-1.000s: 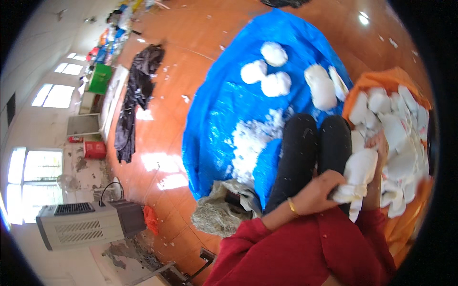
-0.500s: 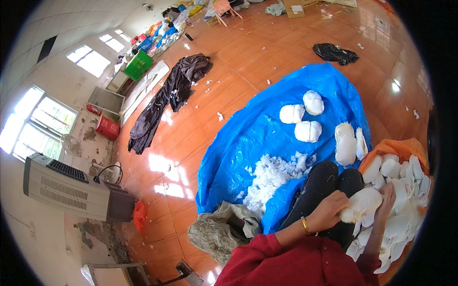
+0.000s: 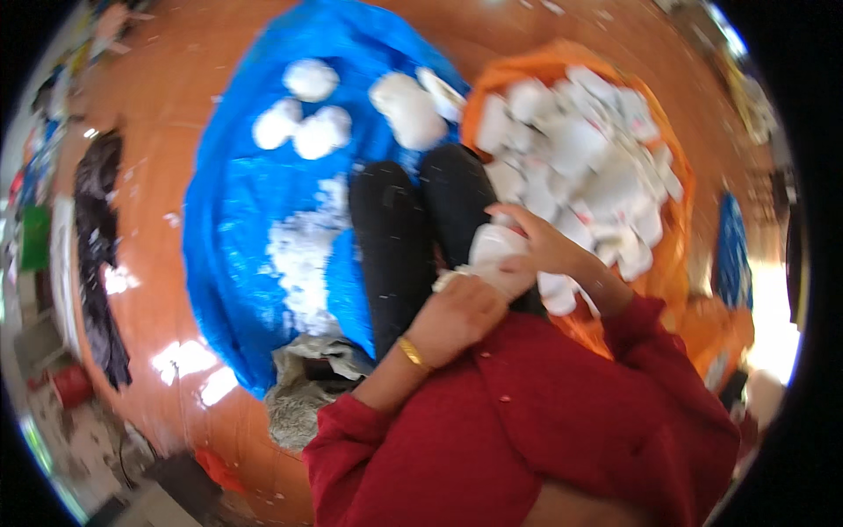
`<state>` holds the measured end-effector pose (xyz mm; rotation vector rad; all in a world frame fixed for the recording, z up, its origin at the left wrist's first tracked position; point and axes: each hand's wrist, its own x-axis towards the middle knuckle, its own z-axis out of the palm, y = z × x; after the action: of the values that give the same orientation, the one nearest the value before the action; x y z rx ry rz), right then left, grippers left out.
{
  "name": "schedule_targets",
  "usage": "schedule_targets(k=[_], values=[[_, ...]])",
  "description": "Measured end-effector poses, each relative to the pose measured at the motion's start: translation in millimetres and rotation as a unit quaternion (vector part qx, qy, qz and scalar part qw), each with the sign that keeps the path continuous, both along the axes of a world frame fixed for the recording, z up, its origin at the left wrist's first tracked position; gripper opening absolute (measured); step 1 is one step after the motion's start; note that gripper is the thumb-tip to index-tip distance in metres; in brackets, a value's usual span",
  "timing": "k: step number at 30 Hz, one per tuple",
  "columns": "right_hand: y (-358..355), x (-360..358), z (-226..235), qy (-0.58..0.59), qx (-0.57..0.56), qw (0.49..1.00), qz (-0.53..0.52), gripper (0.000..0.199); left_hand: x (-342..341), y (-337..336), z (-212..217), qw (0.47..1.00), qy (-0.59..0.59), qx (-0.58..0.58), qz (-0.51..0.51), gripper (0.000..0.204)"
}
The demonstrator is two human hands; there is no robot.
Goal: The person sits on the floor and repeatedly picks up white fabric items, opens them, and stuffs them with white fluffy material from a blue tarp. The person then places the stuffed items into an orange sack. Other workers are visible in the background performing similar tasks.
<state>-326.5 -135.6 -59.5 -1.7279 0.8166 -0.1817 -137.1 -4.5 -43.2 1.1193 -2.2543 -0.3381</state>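
Observation:
Over my lap, both hands are closed on a white cloth pouch (image 3: 496, 244). My left hand (image 3: 460, 318), with a gold bangle at the wrist, grips its near, ragged edge. At the pouch's far right side is my right hand (image 3: 546, 249), its fingers bent over the cloth. Blur and the hands hide part of the pouch. To the right, an orange sack (image 3: 674, 233) is heaped with similar flat white pieces (image 3: 575, 140). Loose white stuffing (image 3: 303, 259) lies on the blue sheet (image 3: 211, 211) to my left.
Several plump white stuffed pieces (image 3: 321, 132) rest on the sheet beyond my knees (image 3: 386, 202). An open greyish sack (image 3: 294, 408) stands by my left arm. Dark cloth (image 3: 95, 255) is spread on the tiled floor (image 3: 158, 140) farther left.
My view has swung to the right, bringing the orange sack nearer the middle. The white pouch is now over my lap, held in both hands.

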Motion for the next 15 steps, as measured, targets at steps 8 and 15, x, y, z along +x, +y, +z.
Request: schedule_targets(k=[8, 15], values=[[18.3, -17.0, -14.3, -0.034, 0.022, 0.998, -0.05, 0.049, 29.3, 12.4, 4.6, 0.9, 0.283, 0.33, 0.012, 0.023], [15.3, -2.6, 3.6, -0.146, -0.059, 0.988, -0.009, 0.049, 31.0, -17.3, -9.6, 0.755, 0.404, 0.514, 0.039, 0.036]])
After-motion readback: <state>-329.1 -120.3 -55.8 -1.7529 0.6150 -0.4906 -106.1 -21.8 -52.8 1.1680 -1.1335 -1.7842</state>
